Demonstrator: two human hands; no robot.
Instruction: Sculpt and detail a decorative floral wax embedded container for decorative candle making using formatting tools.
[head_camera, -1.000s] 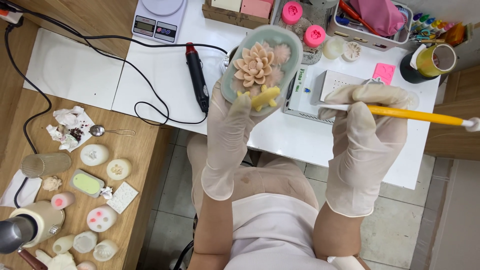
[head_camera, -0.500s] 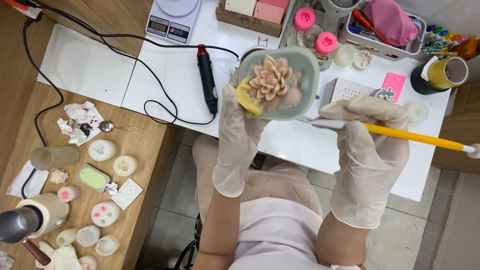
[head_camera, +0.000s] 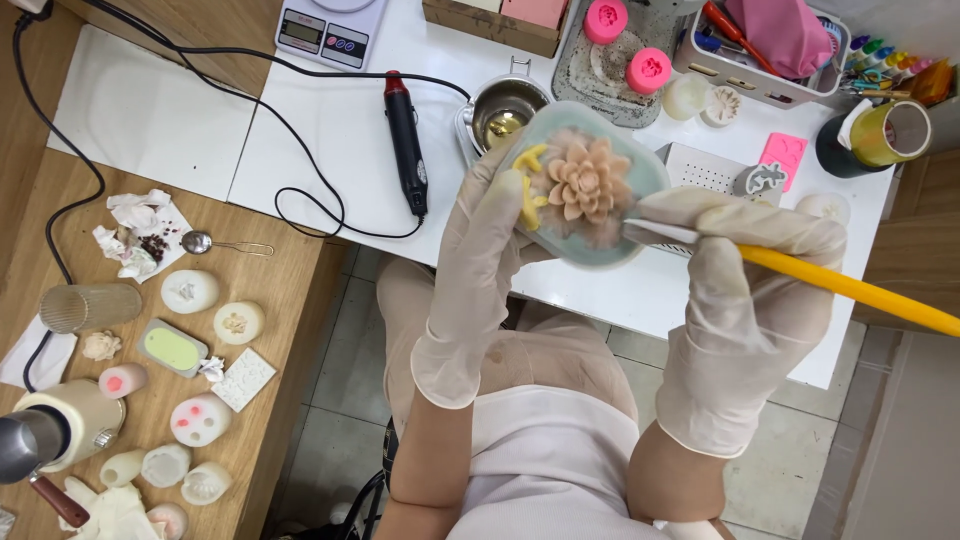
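Brushwork under way: your left hand (head_camera: 478, 262) grips the flower soap (head_camera: 585, 188), your right hand (head_camera: 745, 262) pinches the yellow brush (head_camera: 850, 290); keep strokes light.

2 gloved hands, left (head_camera: 480, 250) and right (head_camera: 740, 270); 1 pale green dish (head_camera: 640, 170); 1 yellow-handled brush (head_camera: 850, 290); 1 digital scale (head_camera: 330, 30); 2 pink moulds, one (head_camera: 605, 20) beside another (head_camera: 648, 70).

The white surface (head_camera: 330, 150) carries a scale (head_camera: 331, 27), a black heat tool (head_camera: 406, 143) (its cord looping leftward), a metal cup (head_camera: 505, 105) and pink moulds (head_camera: 627, 45). The lower wooden surface (head_camera: 270, 290) holds candles (head_camera: 190, 291), tissues (head_camera: 135, 232) and a spoon (head_camera: 210, 243).
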